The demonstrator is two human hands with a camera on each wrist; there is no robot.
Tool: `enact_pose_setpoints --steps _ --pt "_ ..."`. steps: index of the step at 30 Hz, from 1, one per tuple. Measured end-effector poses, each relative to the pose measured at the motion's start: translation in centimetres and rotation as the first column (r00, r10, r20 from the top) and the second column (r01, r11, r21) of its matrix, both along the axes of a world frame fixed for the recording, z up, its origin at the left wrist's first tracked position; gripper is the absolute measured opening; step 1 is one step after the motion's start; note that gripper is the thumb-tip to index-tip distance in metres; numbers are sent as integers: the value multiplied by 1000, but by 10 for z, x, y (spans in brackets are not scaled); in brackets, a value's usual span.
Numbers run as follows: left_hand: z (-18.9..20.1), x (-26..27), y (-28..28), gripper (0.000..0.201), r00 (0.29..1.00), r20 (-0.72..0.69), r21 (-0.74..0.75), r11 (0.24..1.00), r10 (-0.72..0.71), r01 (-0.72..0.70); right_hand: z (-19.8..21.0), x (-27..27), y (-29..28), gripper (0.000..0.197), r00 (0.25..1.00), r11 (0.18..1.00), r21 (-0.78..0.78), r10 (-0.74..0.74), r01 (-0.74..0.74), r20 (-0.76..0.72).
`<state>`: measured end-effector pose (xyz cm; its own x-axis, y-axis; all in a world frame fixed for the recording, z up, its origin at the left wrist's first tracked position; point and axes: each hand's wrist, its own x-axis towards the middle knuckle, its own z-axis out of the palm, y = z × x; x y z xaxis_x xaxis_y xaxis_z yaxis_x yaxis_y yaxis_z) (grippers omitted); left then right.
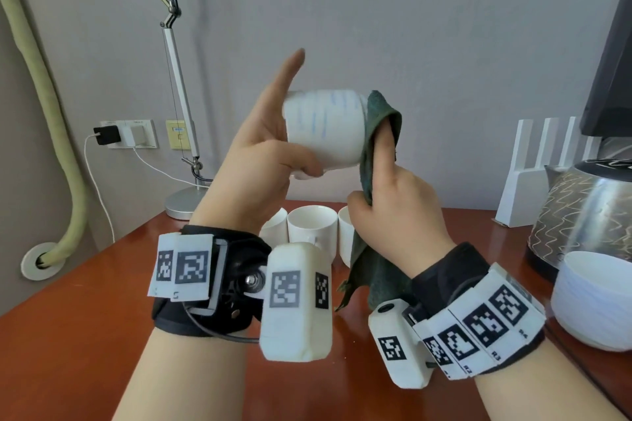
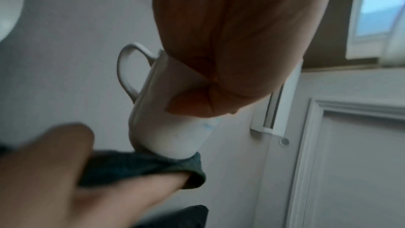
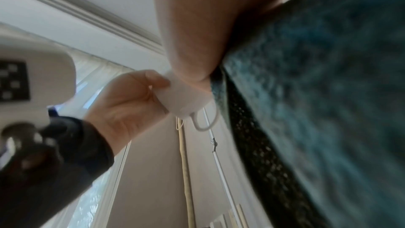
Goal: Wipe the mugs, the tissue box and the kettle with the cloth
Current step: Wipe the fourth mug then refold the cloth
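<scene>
Before you lies the reddish-brown polished wooden table (image 1: 102, 301), and at its right end stands the steel kettle with a wavy-line pattern and black lid (image 1: 581, 212), with a stack of white bowls (image 1: 595, 301) just in front of it. Three plain white ceramic mugs (image 1: 311, 225) stand upright in a row near the middle of the table, partly hidden behind your wrists.

Above them you hold a fourth white ceramic mug with faint blue markings (image 1: 325, 128) on its side in the air, its handle turned away from you. Your left hand (image 1: 260, 161) grips it at the rim end: the thumb presses the lower side, other fingers curl behind it, and the index finger points up, clear of the mug.

The dark green terry cloth (image 1: 374, 154) covers the mug's base on the right. Your right hand (image 1: 393, 202) grips that cloth, one finger pushed up inside a fold against the base, the remaining fingers bunching the cloth below, where its loose end hangs toward the table.
</scene>
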<state>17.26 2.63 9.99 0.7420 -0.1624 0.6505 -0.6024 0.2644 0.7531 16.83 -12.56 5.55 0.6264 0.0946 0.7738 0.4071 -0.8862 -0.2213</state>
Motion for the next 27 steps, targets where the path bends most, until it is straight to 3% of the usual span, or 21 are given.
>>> enact_pose_setpoints --steps 2,5,10,14,18,22,27 --pt "-1 -2 1 108 997 71 164 986 21 -32 5 -3 -5 90 993 1000 -4 0 -1 -117" --pt "-1 -8 2 109 991 133 336 940 11 -55 11 -6 -13 96 988 998 48 55 -49 -144" --pt "3 -16 8 113 986 149 448 894 -69 -5 23 -11 -19 100 925 956 196 266 -217 -273" --pt "3 -11 10 108 990 135 396 918 -35 -21 23 -14 -14 96 892 915 297 356 -272 -280" --pt "-1 -1 9 99 998 57 159 987 23 -32 16 -19 6 96 967 998 -7 54 -57 -249" --pt "-1 6 2 95 997 -30 -25 997 73 -74 3 -17 24 96 971 978 -201 -100 56 -217" --pt "-3 5 5 97 995 15 51 994 94 -95 1 -14 19 93 981 981 -192 -69 33 -181"
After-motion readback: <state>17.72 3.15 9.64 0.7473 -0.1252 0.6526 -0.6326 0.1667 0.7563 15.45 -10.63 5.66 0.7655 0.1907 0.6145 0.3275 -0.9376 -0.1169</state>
